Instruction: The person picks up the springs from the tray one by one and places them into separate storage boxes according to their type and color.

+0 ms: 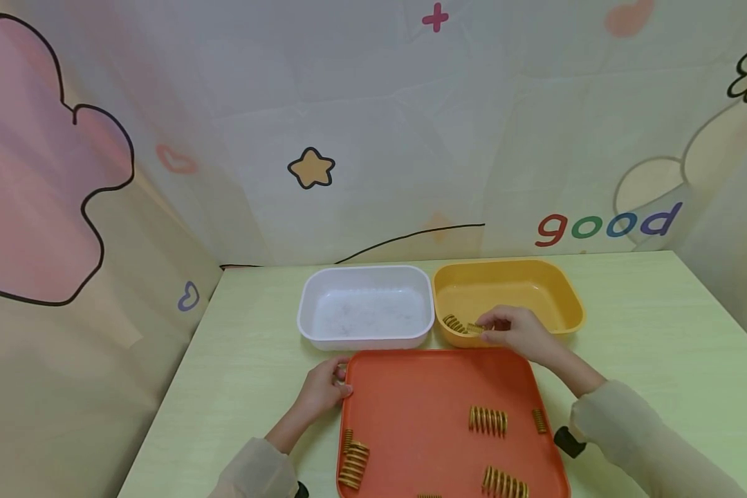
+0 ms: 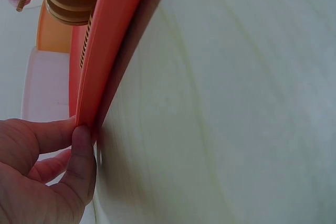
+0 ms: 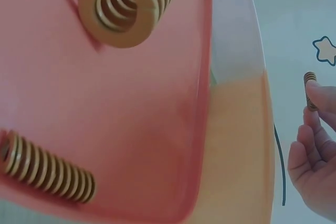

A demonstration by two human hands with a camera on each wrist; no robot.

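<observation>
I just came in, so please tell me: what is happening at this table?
A person's right hand pinches a small spring over the yellow bin, where another spring lies. The left hand grips the orange tray by its edge; large and small springs lie on it. A white bin stands beside the yellow one.

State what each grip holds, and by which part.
Left grip: the orange tray, by its left rim. Right grip: a small spring, around its coils, one end jutting free.

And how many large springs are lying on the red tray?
3 visible: one large spring at the left side of the red tray, another right of centre, the third near the head picture's bottom edge; more may lie below it.
</observation>
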